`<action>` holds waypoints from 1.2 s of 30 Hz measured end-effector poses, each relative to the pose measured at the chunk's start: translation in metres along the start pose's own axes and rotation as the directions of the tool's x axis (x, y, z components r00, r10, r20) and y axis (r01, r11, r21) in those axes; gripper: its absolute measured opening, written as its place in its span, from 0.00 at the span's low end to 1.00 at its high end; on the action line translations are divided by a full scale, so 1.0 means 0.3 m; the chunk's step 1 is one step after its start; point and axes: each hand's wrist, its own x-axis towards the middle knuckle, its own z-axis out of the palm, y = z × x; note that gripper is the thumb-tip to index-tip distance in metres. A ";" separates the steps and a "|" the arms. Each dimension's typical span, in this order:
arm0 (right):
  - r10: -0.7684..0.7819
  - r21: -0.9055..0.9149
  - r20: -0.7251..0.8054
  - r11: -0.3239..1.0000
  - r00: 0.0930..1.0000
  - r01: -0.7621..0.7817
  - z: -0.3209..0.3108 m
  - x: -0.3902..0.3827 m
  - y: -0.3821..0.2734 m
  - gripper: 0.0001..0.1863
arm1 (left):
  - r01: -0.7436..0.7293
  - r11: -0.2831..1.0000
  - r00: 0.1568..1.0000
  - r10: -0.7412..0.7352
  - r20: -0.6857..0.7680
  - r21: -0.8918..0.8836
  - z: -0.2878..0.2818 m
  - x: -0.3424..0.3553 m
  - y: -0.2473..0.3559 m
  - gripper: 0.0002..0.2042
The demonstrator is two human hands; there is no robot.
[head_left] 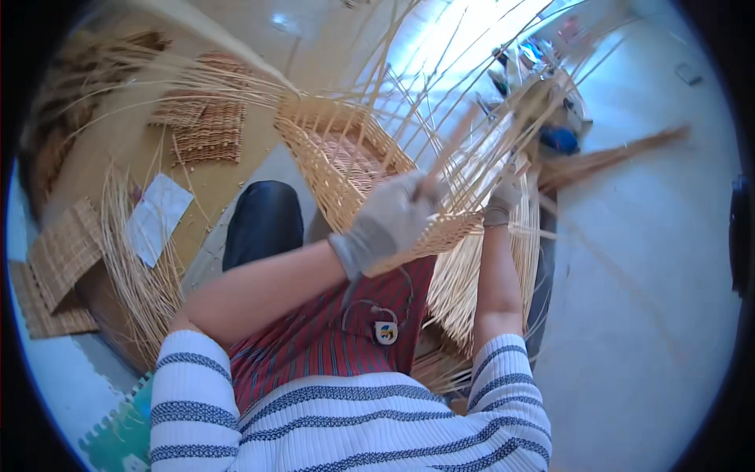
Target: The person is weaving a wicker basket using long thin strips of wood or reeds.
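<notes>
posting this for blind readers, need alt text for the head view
A gloved left hand over the near side of a pale woven basket, a blurred gloved right hand near its right end, among long loose strands. Woven panels lie at the left.

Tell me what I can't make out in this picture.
All in the head view:
Grey-gloved right hand: fingers lost among blurred, straw-coloured, thin reeds.
Brown stick-like thing by the grey-gloved left hand: motion-blurred.
Pale, angular woven basket: near wall partly behind the left hand.
Black object: cut by the fisheye rim.
</notes>
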 end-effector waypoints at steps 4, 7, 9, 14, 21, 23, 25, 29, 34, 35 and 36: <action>0.089 0.589 0.169 0.789 0.982 -0.173 0.207 0.028 -0.124 0.20 | -0.047 0.978 0.929 -0.032 -0.368 -0.204 -0.298 0.204 -0.162 0.05; 0.194 0.289 0.383 0.903 0.903 -0.317 0.405 -0.172 -0.328 0.24 | 0.166 0.937 0.862 -0.289 -0.417 -0.306 -0.632 0.145 -0.300 0.14; 0.294 0.174 0.412 0.904 0.863 -0.391 0.438 -0.224 -0.287 0.27 | 0.171 0.928 0.854 -0.307 -0.420 -0.331 -0.670 0.121 -0.365 0.13; 0.098 0.115 0.575 0.973 0.812 -0.199 0.302 -0.287 -0.339 0.26 | 0.151 0.945 0.860 -0.270 -0.432 -0.290 -0.731 -0.007 -0.416 0.14; -0.201 0.218 0.975 0.794 -0.094 0.568 -0.315 -0.765 -0.648 0.17 | -0.121 0.440 0.742 0.636 -0.214 0.890 -0.307 -0.052 -0.184 0.14; -0.518 0.323 0.831 0.748 0.205 0.580 -0.440 -0.999 -0.489 0.19 | -0.327 0.472 0.849 0.527 0.035 0.819 -0.152 -0.048 -0.170 0.12; -0.504 0.275 0.815 0.770 0.285 0.575 -0.447 -1.059 -0.412 0.19 | -0.415 0.624 0.904 0.364 0.224 0.662 -0.042 -0.071 -0.206 0.07; -0.310 0.293 0.642 0.944 0.701 0.149 -0.344 -0.979 -0.414 0.09 | -0.162 0.813 0.965 0.012 0.262 0.559 0.113 -0.191 -0.233 0.08; -0.410 0.269 0.613 0.912 0.675 0.310 -0.211 -0.665 -0.606 0.26 | 0.320 0.912 0.923 -0.239 0.302 -0.257 0.040 -0.170 -0.277 0.12; -0.418 0.268 0.660 0.907 0.625 0.324 -0.184 -0.629 -0.626 0.28 | 0.286 0.884 0.945 -0.197 0.260 -0.369 0.026 -0.146 -0.274 0.13; -0.416 0.255 0.705 0.905 0.575 0.341 -0.164 -0.598 -0.641 0.30 | 0.327 0.883 0.935 -0.252 0.249 -0.336 0.003 -0.104 -0.207 0.12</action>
